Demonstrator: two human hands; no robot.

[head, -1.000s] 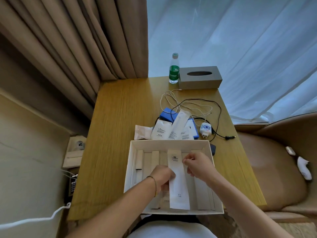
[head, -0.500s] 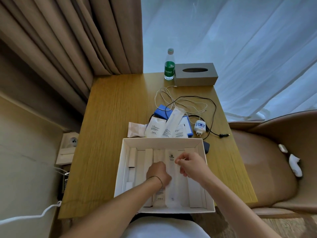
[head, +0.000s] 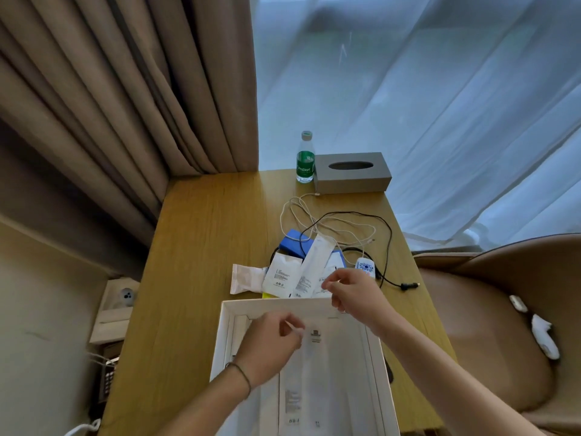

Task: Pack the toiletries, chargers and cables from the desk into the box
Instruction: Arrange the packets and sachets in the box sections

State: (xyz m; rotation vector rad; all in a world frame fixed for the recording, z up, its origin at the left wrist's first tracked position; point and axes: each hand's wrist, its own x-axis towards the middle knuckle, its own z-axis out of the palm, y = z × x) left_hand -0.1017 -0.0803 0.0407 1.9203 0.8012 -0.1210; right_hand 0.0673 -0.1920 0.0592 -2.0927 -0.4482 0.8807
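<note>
Box on wooden desk by curtains; left hand, right hand seemingly loose, empty.

Green label on the water bottle — reads roughly "Cestbon", sachet print too small to read

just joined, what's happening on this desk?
A person is packing small items into a white box at the near edge of a wooden desk. A long white packet already lies inside. The left hand hovers over the box with fingers curled; whether it holds anything is unclear. The right hand reaches toward the pile of white sachets just beyond the box. A white cable, black cable and charger lie unpacked on the desk.
</note>
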